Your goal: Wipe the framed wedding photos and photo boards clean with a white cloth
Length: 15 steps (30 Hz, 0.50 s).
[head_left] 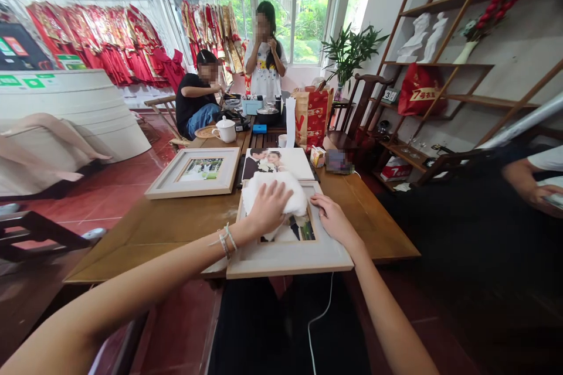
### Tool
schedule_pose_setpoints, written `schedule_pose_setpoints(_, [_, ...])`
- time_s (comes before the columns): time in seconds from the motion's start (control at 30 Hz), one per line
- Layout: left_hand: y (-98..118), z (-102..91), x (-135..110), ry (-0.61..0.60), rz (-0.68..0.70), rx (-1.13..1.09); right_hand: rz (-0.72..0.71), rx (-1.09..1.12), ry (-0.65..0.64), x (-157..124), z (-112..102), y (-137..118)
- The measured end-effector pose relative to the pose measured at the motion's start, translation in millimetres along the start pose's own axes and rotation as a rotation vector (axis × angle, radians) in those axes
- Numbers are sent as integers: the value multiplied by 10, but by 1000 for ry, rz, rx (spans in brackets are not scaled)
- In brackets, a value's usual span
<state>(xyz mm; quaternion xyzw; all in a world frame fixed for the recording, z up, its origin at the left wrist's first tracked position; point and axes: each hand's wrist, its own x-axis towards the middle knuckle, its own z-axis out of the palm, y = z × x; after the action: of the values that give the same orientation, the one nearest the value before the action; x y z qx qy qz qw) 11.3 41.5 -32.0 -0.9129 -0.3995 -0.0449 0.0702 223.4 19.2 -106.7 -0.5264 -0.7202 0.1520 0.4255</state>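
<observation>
Left hand (269, 206) is lying spread, palm down, pressing a white cloth (285, 192) onto a framed photograph (290, 256). Right hand (333, 220) is resting flat and open on the frame's right border, gripping nothing. The frame is sitting at the near edge of the wooden table (176, 225), its front border overhanging. Probable hazard: a stroke pulling toward the body may be sliding or tipping the frame off the edge. Heavy pressure may be straining the glazing. Beyond, a second frame (196, 171), a print (277, 161) and a white teapot (226, 129) are lying on the table. Two people (197, 99) are occupying the far end, and red garments (101, 41) are hanging by the windows.
</observation>
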Motion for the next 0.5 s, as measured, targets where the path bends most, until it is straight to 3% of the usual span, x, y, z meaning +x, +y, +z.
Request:
schedule_pose_setpoints(0.1, [-97,43,186,18,32,31,0,-17,-7,6,-7,-29])
schedule_pose_setpoints(0.3, [-165,67,534,-29,325,-52,-6,-49,-13,27,-55,-137])
schedule_pose_setpoints(0.5, [-170,37,807,-125,359,-175,-5,-75,-20,30,-69,-140])
